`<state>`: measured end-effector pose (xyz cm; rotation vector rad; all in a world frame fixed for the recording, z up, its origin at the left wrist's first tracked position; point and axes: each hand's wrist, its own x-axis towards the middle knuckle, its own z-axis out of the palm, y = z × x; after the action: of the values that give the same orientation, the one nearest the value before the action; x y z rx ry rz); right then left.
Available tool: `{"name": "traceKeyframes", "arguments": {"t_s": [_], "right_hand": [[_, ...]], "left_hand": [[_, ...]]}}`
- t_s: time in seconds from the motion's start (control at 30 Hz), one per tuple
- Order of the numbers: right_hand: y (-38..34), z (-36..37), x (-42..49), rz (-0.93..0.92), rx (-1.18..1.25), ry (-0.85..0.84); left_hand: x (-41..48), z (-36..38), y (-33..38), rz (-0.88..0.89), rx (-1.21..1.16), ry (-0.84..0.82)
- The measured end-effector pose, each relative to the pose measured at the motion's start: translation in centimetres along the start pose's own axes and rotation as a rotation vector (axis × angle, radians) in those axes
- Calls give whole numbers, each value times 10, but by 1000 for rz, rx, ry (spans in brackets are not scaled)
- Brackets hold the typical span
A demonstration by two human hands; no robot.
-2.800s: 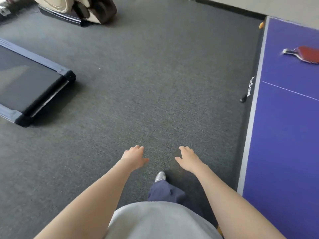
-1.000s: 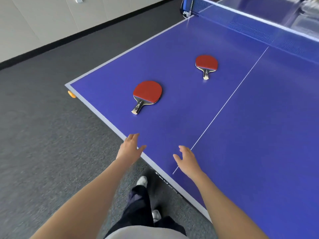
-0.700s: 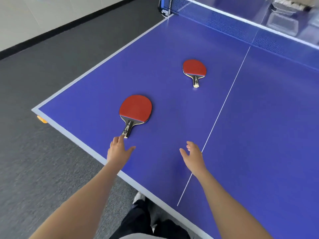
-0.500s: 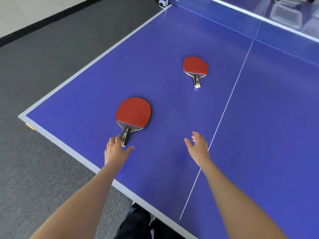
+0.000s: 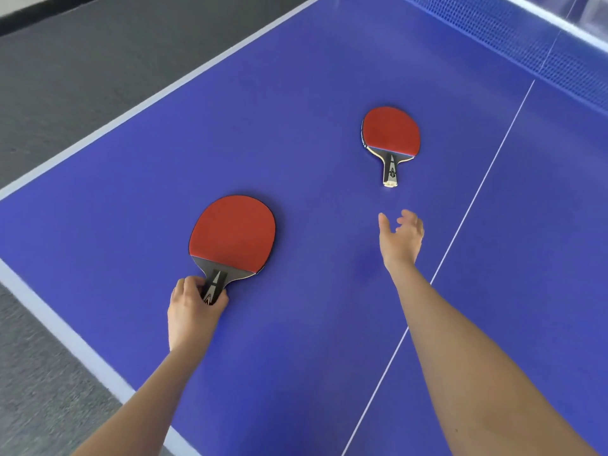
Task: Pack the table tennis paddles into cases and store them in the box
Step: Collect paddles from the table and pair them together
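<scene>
Two red-faced paddles lie flat on the blue table tennis table [image 5: 296,133]. The near paddle [image 5: 232,236] is at the left, its dark handle pointing toward me. My left hand [image 5: 192,311] grips the end of that handle, fingers and thumb curled round it. The far paddle [image 5: 391,134] lies further in, its pale handle toward me. My right hand [image 5: 399,240] hovers just short of that handle with fingers spread and holds nothing. No case or box is in view.
The blue net [image 5: 526,37] crosses the top right corner. A white centre line [image 5: 460,225] runs down the table to the right of my right arm. Grey carpet [image 5: 65,77] lies beyond the table's left edge and at the bottom left.
I turned from the carpet to the table and leaned in. My left hand reached the near paddle's handle and closed round it. My right hand stretched forward toward the far paddle.
</scene>
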<state>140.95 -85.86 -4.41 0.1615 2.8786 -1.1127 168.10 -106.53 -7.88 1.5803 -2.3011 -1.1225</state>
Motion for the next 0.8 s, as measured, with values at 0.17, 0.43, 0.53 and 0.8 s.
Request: {"name": "traceKeyframes", "arguments": {"t_s": [0.17,0.43,0.53,0.8], "right_hand": [[-3,24,69,-26,-45,56],[-13,58,134,-46,-239,72],[-17,65,146,-74,-334,62],[-31,54,139,-107,-154,79]], "left_hand": [[8,29,31,-26,-158,111],[33,52,67,-41,-276,185],[39,55,70,-52,-274,186],[34,54,74,-51,-281,154]]}}
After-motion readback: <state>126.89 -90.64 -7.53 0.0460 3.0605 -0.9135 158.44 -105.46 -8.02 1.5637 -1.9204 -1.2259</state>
